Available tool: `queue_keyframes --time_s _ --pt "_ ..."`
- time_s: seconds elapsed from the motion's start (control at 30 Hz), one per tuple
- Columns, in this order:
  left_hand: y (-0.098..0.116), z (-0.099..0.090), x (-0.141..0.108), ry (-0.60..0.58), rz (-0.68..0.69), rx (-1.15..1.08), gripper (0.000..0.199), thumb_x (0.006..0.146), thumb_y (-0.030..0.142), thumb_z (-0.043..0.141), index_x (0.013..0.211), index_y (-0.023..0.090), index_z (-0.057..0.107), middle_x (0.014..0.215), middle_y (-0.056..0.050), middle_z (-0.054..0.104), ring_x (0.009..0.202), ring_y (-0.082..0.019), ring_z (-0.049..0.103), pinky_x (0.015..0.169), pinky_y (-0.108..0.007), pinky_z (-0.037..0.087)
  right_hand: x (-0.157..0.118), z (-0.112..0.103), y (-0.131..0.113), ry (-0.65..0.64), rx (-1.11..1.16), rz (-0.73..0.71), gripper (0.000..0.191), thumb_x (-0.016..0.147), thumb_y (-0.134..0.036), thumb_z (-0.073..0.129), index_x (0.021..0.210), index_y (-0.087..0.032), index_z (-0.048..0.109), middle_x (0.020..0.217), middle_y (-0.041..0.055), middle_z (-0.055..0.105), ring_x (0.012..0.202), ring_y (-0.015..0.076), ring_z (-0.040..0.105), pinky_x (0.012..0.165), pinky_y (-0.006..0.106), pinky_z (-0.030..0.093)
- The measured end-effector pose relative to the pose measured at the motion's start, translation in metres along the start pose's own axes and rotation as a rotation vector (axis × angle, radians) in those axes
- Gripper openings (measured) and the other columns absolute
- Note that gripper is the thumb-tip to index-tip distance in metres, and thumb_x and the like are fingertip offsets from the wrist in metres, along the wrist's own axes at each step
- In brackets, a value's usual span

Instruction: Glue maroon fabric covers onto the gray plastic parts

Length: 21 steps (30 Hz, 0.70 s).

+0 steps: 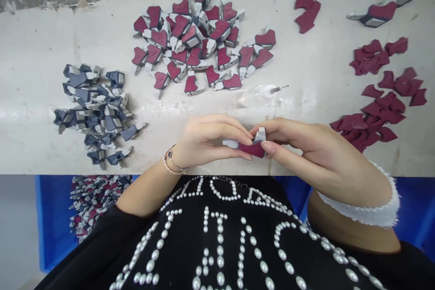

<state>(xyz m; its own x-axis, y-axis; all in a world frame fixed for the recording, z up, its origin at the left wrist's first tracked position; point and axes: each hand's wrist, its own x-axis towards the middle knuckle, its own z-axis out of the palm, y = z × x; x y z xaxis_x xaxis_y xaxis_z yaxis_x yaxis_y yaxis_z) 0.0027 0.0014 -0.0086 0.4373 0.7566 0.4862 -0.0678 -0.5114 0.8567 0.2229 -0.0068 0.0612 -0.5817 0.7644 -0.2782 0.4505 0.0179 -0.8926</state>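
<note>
Between my two hands, just above the near edge of the table, is a small grey plastic part with a maroon face [252,149]. My left hand [217,138] pinches its left end with thumb and fingers. From the other side, my right hand [299,145] grips it, the thumb on the maroon face. A pale grey tab on the part sticks up between the hands. Beyond them lies a clear dropper bottle [260,94] with a thin needle tip, pointing right.
A pile of maroon-faced parts [190,41] spreads over the table's far middle. Grey parts without maroon [98,113] are heaped at left. Loose maroon pieces [384,104] lie at right, near two finished-looking maroon-faced parts [379,12]. A blue bin [50,226] full of parts stands below left.
</note>
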Motion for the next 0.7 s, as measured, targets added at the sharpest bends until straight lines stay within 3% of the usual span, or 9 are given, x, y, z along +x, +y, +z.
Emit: queue_keyframes --time_s 0.6,0.7 --pt "0.0003 0.0009 -0.0023 -0.015 -0.001 0.044 0.022 0.077 0.025 0.083 0.095 0.017 0.071 0.093 -0.003 0.078 0.086 -0.012 0.077 0.079 -0.021 0.064 0.0019 0.0035 -0.0005 0.025 -0.026 0.072 0.017 0.102 -0.032 0.050 0.095 -0.021 0.061 0.078 -0.0033 0.065 0.063 0.0116 0.057 0.057 0.026 0.042" --pt "0.0002 0.0005 -0.0015 -0.009 0.005 0.047 0.024 0.075 0.023 0.085 0.094 0.015 0.072 0.092 -0.005 0.079 0.086 -0.013 0.077 0.080 -0.020 0.064 0.0017 0.0039 0.0016 0.028 -0.005 0.081 0.019 0.103 -0.034 0.049 0.097 -0.022 0.062 0.086 -0.0013 0.067 0.073 0.0142 0.061 0.063 0.027 0.046"
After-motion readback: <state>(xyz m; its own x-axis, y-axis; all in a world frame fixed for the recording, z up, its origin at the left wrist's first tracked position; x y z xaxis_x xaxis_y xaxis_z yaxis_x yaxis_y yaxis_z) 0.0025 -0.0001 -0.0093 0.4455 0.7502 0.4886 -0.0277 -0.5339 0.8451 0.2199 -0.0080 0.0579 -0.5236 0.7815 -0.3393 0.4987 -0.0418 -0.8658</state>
